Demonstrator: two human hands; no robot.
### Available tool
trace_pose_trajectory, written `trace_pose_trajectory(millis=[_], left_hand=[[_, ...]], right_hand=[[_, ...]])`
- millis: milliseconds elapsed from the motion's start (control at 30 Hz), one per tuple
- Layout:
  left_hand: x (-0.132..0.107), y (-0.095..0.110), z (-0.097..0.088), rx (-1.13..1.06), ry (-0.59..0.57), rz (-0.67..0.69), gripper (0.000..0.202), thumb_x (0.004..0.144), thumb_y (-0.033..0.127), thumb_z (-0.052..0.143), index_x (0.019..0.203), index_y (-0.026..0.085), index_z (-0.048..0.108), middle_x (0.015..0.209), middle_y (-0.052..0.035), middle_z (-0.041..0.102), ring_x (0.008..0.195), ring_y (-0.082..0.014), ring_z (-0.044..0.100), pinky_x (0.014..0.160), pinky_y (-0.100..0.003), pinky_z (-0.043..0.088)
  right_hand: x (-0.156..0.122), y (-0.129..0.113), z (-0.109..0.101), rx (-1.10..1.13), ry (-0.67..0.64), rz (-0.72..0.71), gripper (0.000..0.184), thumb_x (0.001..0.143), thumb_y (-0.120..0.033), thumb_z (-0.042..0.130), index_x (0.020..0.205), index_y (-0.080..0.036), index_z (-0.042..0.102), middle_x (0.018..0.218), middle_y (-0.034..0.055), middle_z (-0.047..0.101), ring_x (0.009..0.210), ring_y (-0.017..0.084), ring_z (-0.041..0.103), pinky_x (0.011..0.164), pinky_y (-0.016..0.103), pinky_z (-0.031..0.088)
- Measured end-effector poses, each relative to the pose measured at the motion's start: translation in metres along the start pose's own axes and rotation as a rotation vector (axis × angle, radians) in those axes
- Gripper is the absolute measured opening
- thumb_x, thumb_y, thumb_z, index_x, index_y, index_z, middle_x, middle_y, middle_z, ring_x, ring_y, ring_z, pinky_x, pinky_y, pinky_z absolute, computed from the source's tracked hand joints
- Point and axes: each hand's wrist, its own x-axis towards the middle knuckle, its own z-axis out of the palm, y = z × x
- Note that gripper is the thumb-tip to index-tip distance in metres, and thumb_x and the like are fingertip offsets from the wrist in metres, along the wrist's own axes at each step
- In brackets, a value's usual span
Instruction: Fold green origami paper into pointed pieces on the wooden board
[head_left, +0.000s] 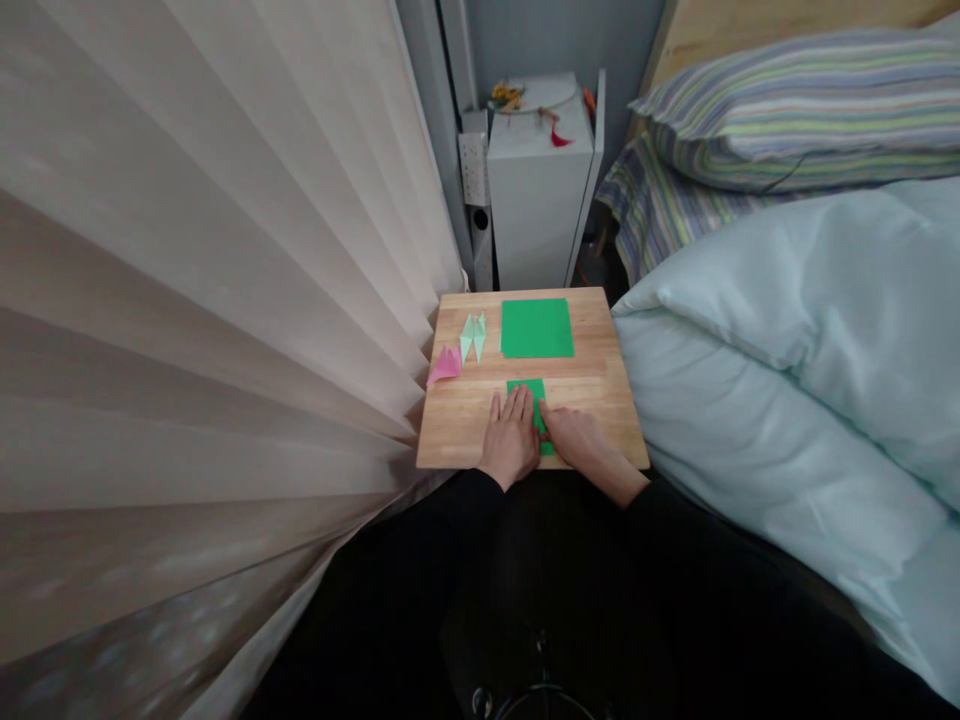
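Observation:
A folded strip of green paper [537, 387] lies on the small wooden board [465, 425], near its front edge. My left hand [511, 437] rests flat over the strip's left part, fingers stretched toward the far end. At the strip's right edge, my right hand [579, 438] presses with its fingertips, the other fingers curled in. Part of the paper is hidden under both hands. Farther back on the board is a flat green stack of square paper [537, 328]. Left of it stand a pale green folded paper piece [473, 338] and a pink one [446, 364].
A pleated curtain [247, 250] hangs along the left and touches the board's side. Behind the board stands a white cabinet [536, 200] with small ornaments on top. On the right is a bed with a pale blue quilt [787, 400] and a striped pillow [810, 110].

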Motion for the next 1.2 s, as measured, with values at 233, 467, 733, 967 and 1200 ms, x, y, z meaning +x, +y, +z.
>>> trace_pose_trajectory(millis=[233, 467, 733, 967, 1200], left_hand=[[0.0, -0.01, -0.002, 0.007, 0.074, -0.079, 0.068, 0.101, 0.033, 0.04, 0.161, 0.001, 0.031, 0.17, -0.0221, 0.032, 0.161, -0.0316, 0.024, 0.132, -0.059, 0.012], [0.0, -0.031, -0.011, -0.011, 0.016, -0.093, 0.061, 0.104, 0.031, 0.033, 0.164, 0.018, 0.032, 0.172, -0.0083, 0.035, 0.162, -0.0328, 0.023, 0.129, -0.067, 0.016], [-0.002, -0.037, -0.011, -0.021, 0.031, -0.077, 0.06, 0.106, 0.034, 0.033, 0.165, 0.021, 0.033, 0.172, -0.0058, 0.034, 0.162, -0.0359, 0.019, 0.129, -0.067, 0.017], [0.004, -0.04, -0.011, -0.036, 0.001, -0.083, 0.059, 0.106, 0.035, 0.03, 0.164, 0.023, 0.035, 0.172, -0.0046, 0.034, 0.163, -0.0356, 0.017, 0.128, -0.07, 0.017], [-0.019, -0.018, -0.02, -0.038, 0.003, -0.054, 0.061, 0.102, 0.029, 0.037, 0.162, 0.018, 0.038, 0.172, -0.008, 0.036, 0.163, -0.0356, 0.016, 0.129, -0.068, 0.012]], right_hand=[[0.002, 0.002, 0.004, 0.004, -0.003, 0.003, 0.059, 0.102, -0.032, 0.061, 0.155, -0.011, 0.046, 0.112, 0.0227, 0.078, 0.1, 0.031, 0.078, 0.077, 0.032, 0.057], [0.001, 0.001, 0.005, -0.001, 0.013, -0.008, 0.064, 0.101, -0.032, 0.063, 0.156, -0.007, 0.043, 0.11, 0.0234, 0.078, 0.1, 0.032, 0.078, 0.077, 0.035, 0.057], [0.001, 0.001, -0.003, -0.036, 0.095, -0.029, 0.033, 0.102, -0.02, 0.054, 0.129, -0.006, 0.067, 0.107, 0.0249, 0.077, 0.098, 0.034, 0.076, 0.082, 0.041, 0.058], [0.005, -0.015, 0.007, -0.031, 0.187, -0.239, 0.048, 0.103, -0.012, 0.042, 0.149, -0.007, 0.056, 0.162, 0.021, 0.048, 0.151, 0.03, 0.044, 0.123, 0.044, 0.038], [0.006, -0.018, 0.023, 0.015, 0.2, -0.242, 0.058, 0.1, -0.007, 0.037, 0.157, -0.007, 0.046, 0.167, 0.0214, 0.038, 0.155, 0.034, 0.04, 0.124, 0.06, 0.033]])
